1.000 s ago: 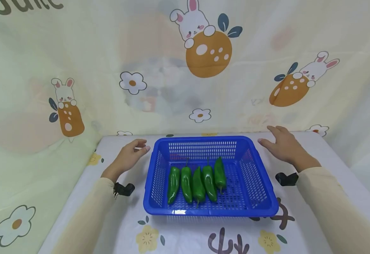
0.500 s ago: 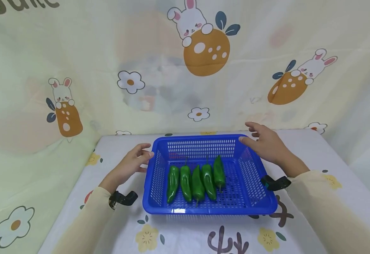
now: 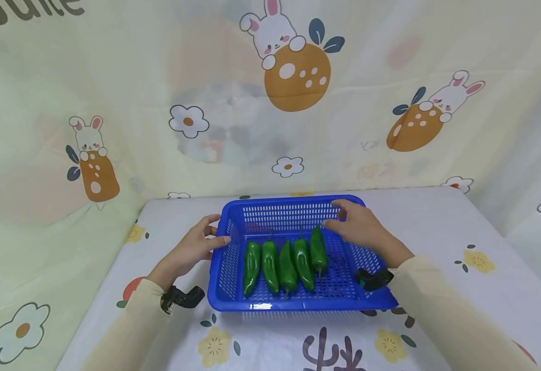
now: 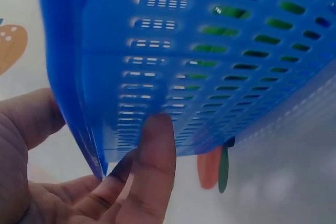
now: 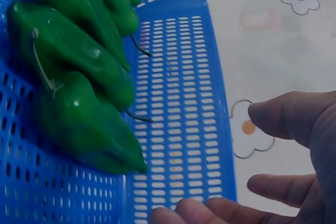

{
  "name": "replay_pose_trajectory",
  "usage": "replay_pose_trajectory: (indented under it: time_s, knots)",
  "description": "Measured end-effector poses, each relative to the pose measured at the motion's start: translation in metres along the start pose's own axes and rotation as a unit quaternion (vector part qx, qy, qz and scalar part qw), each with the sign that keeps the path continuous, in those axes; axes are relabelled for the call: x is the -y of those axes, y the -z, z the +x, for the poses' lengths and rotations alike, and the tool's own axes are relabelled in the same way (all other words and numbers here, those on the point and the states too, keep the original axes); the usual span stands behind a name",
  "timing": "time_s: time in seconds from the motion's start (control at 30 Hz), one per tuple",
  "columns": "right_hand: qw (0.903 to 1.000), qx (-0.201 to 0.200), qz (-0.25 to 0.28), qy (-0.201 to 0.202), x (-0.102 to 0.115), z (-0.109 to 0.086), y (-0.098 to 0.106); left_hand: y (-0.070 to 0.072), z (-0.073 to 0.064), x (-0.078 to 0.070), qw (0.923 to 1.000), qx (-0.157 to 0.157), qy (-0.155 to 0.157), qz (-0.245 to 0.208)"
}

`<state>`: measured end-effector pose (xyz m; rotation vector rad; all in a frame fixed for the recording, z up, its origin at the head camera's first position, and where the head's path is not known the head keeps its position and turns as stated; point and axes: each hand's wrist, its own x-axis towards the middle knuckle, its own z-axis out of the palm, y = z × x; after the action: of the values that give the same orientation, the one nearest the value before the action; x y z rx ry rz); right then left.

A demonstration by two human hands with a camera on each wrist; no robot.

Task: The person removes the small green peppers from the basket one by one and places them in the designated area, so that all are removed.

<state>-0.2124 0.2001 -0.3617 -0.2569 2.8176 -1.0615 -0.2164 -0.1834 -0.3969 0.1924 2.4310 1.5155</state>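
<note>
Five green peppers (image 3: 288,273) lie side by side in the blue basket (image 3: 326,305), pointing front to back and set nearer its left edge than its right; I find the rightmost placed slightly farther back than the others. The basket is on the table (image 3: 419,221), its back rim near the table's far edge. My left hand (image 3: 195,245) has hold of the basket's left edge, thumb over the rim and fingers bent against the outer wall; from the left wrist I make out the peppers only as green patches through the slots. My right hand (image 3: 360,226) is over the basket's back right corner, thumb and fingers well spread and slightly bent, holding nothing. Seen from the right wrist, its fingertips overlap the rim and are partly cut off at the bottom; I cannot confirm contact. The right hand, the right sleeve (image 3: 442,309) and the right wrist camera (image 3: 373,280) hide much of the basket's right edge and cover its front right corner in part. In the right wrist view the farther peppers run out at the top. Some stems are too thin to trace from the head.
</note>
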Motion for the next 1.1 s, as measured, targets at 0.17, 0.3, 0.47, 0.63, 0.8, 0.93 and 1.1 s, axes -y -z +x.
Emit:
replay_pose_trajectory:
  time_s: [0.17,0.3,0.47,0.63,0.8,0.93,1.1]
  knots:
    - [0.9984,0.038,0.018,-0.037,0.001,0.009,-0.010,-0.003,0.000,0.000,1.0000,-0.008,-0.003,-0.003]
    - [0.9946,0.059,0.046,-0.071,0.001,0.018,-0.020,-0.007,0.001,0.000,0.9998,-0.020,0.004,0.001]
    - [0.9927,0.071,0.047,-0.086,-0.001,0.026,-0.031,-0.012,0.003,0.000,0.9991,-0.038,0.012,0.013]
    - [0.9904,0.086,0.039,-0.101,-0.004,0.029,-0.041,-0.013,0.004,0.001,0.9990,-0.043,0.009,0.009]
    - [0.9887,0.096,0.036,-0.109,-0.006,0.031,-0.047,-0.014,0.005,0.004,0.9991,-0.042,0.004,0.003]
    - [0.9883,0.103,0.032,-0.108,-0.006,0.033,-0.050,-0.014,0.005,0.005,0.9991,-0.043,0.003,-0.001]
    - [0.9878,0.103,0.031,-0.113,-0.006,0.033,-0.053,-0.016,0.004,0.005,0.9987,-0.050,0.001,0.006]
